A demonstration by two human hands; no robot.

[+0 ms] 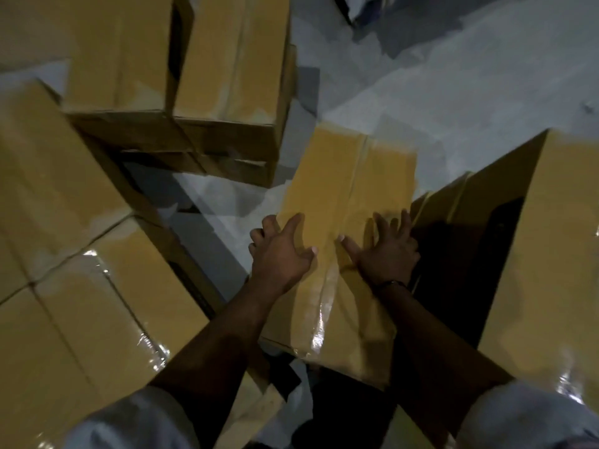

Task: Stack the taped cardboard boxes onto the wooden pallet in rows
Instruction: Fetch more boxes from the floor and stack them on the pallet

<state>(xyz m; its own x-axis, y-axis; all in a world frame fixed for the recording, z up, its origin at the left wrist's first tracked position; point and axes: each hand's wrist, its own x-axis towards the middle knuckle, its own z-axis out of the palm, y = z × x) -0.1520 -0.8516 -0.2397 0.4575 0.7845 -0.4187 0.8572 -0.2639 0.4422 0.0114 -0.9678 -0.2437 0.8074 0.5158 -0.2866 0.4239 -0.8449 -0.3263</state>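
1. Left stack (74, 260): taped cartons packed edge to edge, left of my left hand. Glossy tape runs along the seams.
2. Far boxes (181, 59): two cartons side by side, beyond the left hand and to its left, with a dark gap between them. They stand on more cartons below.
3. Left hand (278, 251): the outer fingers curl over the box's left edge. Forefinger and thumb lie on the top face. It grips that edge.
4. Box (350, 176): the task's carton, under both hands, running lengthwise away from me. It is taped down the middle seam. I cannot tell what it rests on.
5. Right hand (385, 251): fingers spread, palm flat on the box's top face near its right edge.
6. Band (390, 282): dark, on the right wrist.
7. Floor (470, 76): pale grey, beyond both hands.
8. Right box (551, 254): a large carton right of the right hand. A dark gap separates it from the box.
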